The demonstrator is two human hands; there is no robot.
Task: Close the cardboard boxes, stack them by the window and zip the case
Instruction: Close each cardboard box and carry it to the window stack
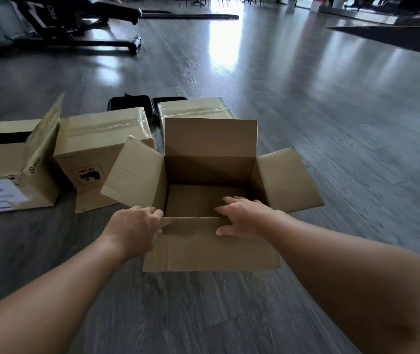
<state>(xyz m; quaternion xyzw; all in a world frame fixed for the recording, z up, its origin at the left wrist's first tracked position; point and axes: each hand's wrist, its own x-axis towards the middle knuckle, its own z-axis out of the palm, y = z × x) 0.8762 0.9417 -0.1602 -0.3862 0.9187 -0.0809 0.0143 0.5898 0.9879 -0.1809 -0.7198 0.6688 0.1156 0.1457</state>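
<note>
An open cardboard box (pixel 210 190) is seen on the grey wood-look floor (pixel 331 123), directly in front of the person. It is plain brown and its inside is seen bare down to the bottom. All four flaps are unfolded: the far flap (pixel 211 137) stands upright, the left flap (pixel 133 175) and the right flap (pixel 289 180) are splayed outward, and the near flap (pixel 211 245) is folded down toward the person.

Four cardboard boxes are counted in all. A taped box (pixel 101 152) bearing a black printed mark lies tilted just left of the open one. A second taped box (pixel 196 108) is placed right behind it. At the far left an open printed box (pixel 15 172) with a white label is seen, its flaps raised. One black case (pixel 137 104) lies behind the two taped boxes, mostly hidden by them; whether it is zipped cannot be told. One black metal frame (pixel 71 29) is seen far back on the floor.

Both bare arms are stretched forward and down. The left hand (pixel 137 228) is curled round the left end of the near flap at its fold, fingers over the edge. The right hand (pixel 242 217) is laid over the same fold further right, its fingers hooked into the box and its thumb pressed on the flap's outer face.
</note>
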